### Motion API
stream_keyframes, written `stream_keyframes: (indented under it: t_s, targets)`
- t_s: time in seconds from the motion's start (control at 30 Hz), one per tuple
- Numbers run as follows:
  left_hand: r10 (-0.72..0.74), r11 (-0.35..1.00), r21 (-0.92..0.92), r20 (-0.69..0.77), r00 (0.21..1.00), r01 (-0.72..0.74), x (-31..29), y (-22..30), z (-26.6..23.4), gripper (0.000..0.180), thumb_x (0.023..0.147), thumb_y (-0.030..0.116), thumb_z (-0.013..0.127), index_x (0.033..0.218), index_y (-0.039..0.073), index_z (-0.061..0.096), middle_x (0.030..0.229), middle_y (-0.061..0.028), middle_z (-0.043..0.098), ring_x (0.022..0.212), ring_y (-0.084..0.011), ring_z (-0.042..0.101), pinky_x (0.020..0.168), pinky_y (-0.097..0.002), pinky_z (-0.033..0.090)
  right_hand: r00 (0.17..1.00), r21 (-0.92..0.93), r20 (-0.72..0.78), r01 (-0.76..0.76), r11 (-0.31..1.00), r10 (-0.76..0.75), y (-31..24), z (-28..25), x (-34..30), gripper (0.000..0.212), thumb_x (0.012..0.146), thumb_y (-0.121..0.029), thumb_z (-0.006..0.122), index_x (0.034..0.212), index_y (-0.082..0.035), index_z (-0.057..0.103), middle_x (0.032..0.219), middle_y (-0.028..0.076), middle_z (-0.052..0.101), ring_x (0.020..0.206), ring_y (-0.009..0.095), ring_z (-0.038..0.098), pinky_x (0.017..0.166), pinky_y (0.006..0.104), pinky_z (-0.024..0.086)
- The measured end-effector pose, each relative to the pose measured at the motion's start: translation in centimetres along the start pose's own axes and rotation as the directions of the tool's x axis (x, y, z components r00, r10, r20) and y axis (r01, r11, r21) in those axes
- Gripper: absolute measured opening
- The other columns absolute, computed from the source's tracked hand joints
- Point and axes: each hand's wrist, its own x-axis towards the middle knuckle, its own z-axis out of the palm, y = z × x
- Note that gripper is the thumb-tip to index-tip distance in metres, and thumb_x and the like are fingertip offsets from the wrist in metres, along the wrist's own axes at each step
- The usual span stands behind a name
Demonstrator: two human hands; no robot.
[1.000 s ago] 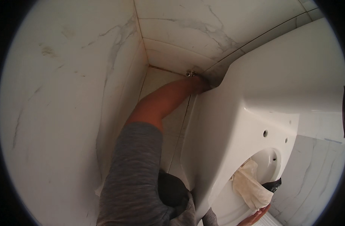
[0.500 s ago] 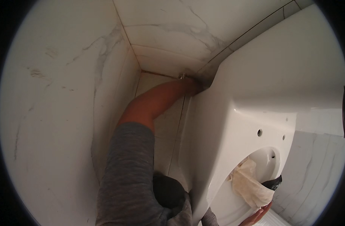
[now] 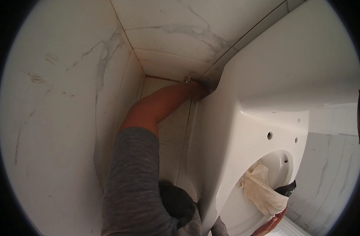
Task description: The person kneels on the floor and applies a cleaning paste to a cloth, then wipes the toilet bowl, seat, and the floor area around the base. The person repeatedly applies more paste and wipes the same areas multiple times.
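A white toilet (image 3: pixel 223 157) without a seat fills the right side. My left arm reaches along its left flank toward the wall, and my left hand (image 3: pixel 199 91) is dim and mostly hidden behind the toilet's back part. Beside the wrist, a small metal fitting (image 3: pixel 186 80) sticks out low on the wall. My right hand (image 3: pixel 272 223) lies along the bowl's rim at the lower right, its visible fingers stretched out beside a cream cloth (image 3: pixel 262 188). That cloth drapes from inside the bowl over the rim. Next to it lies a crumpled black thing (image 3: pixel 286 189), its kind unclear.
A marbled tile wall (image 3: pixel 54 118) rises close on the left, and another wall (image 3: pixel 168 35) stands behind. Light floor tiles (image 3: pixel 170 129) show in the narrow gap beside the toilet. Holes (image 3: pixel 269 135) pierce the toilet's top behind the bowl.
The view has shifted slightly. My left hand stays behind the toilet and my right hand stays at the rim, with the cloth in the same place.
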Motion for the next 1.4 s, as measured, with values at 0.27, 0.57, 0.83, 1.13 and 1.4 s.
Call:
stream_keyframes:
  t_s: [0.27,0.57,0.83,1.13,1.4]
  targets:
    - [0.006,0.999,0.05,-0.025,1.0,-0.005,-0.1,-0.2,0.2,0.033,0.088,0.018,0.064,0.117,0.003,0.071,0.121,-0.0197,0.07,0.113,-0.0339,0.067,0.097,-0.0451,0.052,0.998,0.005,0.021,0.052,0.999,-0.052,-0.4,0.3,0.4,0.071,0.108,-0.049,0.042,0.146,0.01,0.043,0.146,0.028,0.049,0.133,0.039,0.049,0.111,0.0491,0.037]
    - [-0.043,0.988,0.145,-0.036,0.998,0.047,-0.2,-0.5,0.3,0.032,0.091,0.022,0.061,0.115,0.003,0.072,0.121,-0.0177,0.07,0.112,-0.0347,0.067,0.095,-0.0478,0.052,0.999,0.038,0.012,0.045,0.998,-0.046,-0.5,0.3,0.3,0.07,0.108,-0.049,0.041,0.146,0.01,0.044,0.145,0.028,0.05,0.133,0.039,0.049,0.111,0.0487,0.037]
    - [-0.114,0.987,0.114,0.003,0.993,0.113,-1.2,0.0,-1.2,0.038,0.091,0.029,0.064,0.121,0.008,0.071,0.123,-0.0153,0.071,0.113,-0.0326,0.066,0.097,-0.0483,0.051,0.999,0.038,0.027,0.021,0.999,-0.022,-0.8,0.3,0.3,0.069,0.108,-0.048,0.042,0.147,0.01,0.043,0.148,0.027,0.048,0.136,0.038,0.047,0.112,0.0483,0.036]
    - [-0.071,0.969,-0.236,0.003,0.997,0.07,2.0,-1.8,-1.7,0.039,0.087,0.031,0.068,0.119,0.008,0.071,0.117,-0.0163,0.072,0.108,-0.0306,0.069,0.091,-0.045,0.052,0.999,0.061,0.042,0.011,0.998,-0.013,-0.7,0.3,0.3,0.076,0.106,-0.054,0.042,0.149,0.008,0.039,0.151,0.026,0.045,0.138,0.037,0.045,0.115,0.0483,0.033]
    - [-0.168,0.947,-0.294,-0.106,0.98,0.131,3.1,-0.4,0.3,0.04,0.089,0.032,0.066,0.119,0.007,0.071,0.119,-0.0171,0.071,0.109,-0.0317,0.068,0.092,-0.045,0.052,0.983,0.149,0.06,-0.183,0.972,0.175,1.6,0.3,-0.3,0.097,0.098,-0.071,0.043,0.159,0.002,0.022,0.157,0.025,0.036,0.144,0.034,0.038,0.12,0.0462,0.025]
